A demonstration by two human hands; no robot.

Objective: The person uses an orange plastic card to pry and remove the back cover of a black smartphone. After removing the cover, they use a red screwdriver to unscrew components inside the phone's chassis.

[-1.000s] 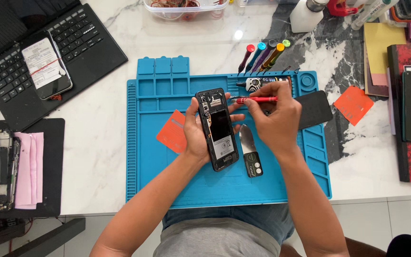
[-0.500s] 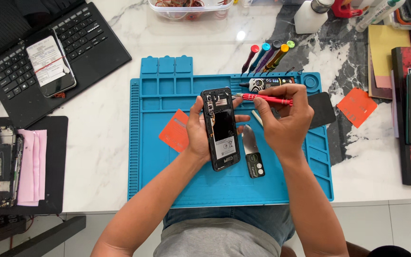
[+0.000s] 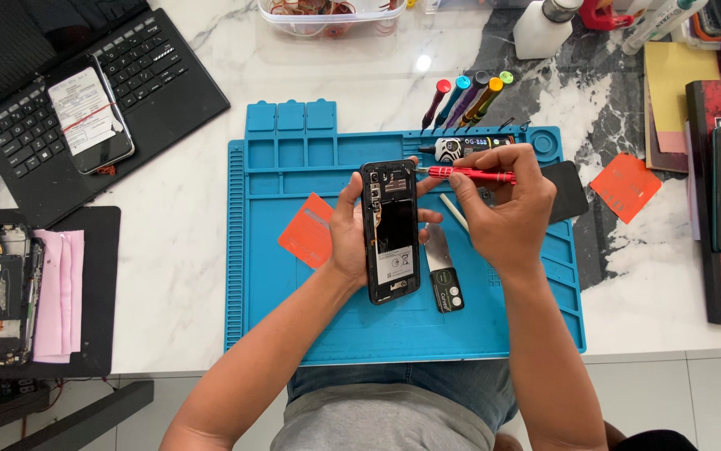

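The left hand (image 3: 345, 235) still grips the opened phone (image 3: 391, 231) over the blue mat (image 3: 293, 326), as before. The right hand (image 3: 506, 213) stays closed on the red screwdriver (image 3: 469, 174), its tip now at the phone's top edge, slightly higher than earlier.

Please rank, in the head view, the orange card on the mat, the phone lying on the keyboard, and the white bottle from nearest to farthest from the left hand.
1. Orange card, just left of the left hand, on the blue mat.
2. White bottle, far up and right.
3. Phone on the keyboard, far up and left.
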